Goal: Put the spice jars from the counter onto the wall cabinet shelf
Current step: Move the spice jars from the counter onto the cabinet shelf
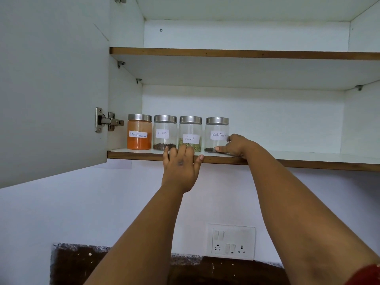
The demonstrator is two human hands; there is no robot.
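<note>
Several glass spice jars with steel lids stand in a row on the lower cabinet shelf point(308, 156): red chilli powder jar point(139, 132), cloves jar point(165, 132), fennel jar point(190, 130) and black pepper jar point(216, 130). My right hand point(236, 146) is around the right side of the black pepper jar, thumb at its front base, fingers at its side. My left hand point(181, 167) rests flat against the shelf's front edge, fingers spread just in front of the cloves and fennel jars, holding nothing.
The cabinet door point(53, 89) stands open at the left on its hinge point(107, 121). An upper shelf point(246, 53) is above. Shelf space runs to the right of the jars. A wall switch panel point(232, 241) sits below, over a dark counter backsplash point(82, 264).
</note>
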